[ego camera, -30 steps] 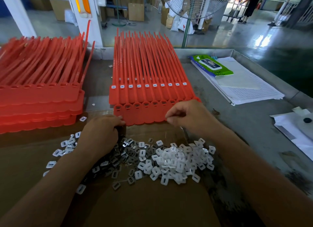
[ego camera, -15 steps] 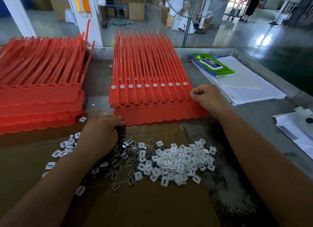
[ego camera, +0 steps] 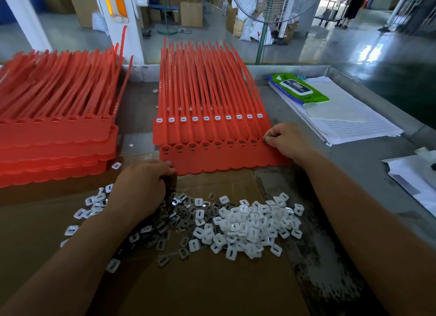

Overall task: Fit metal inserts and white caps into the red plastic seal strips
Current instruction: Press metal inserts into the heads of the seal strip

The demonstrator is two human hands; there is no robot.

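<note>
Two overlapped sheets of red seal strips [ego camera: 212, 160] lie on the bench [ego camera: 354, 172], with metal inserts [ego camera: 169, 219] and white caps [ego camera: 254, 226] heaped on cardboard [ego camera: 212, 280] just near of them. The right hand [ego camera: 286, 140] has its grip pinched together on the near sheet's right end. The left hand [ego camera: 141, 186] curls over that sheet's near-left corner, and I cannot tell whether its grip holds anything.
</note>
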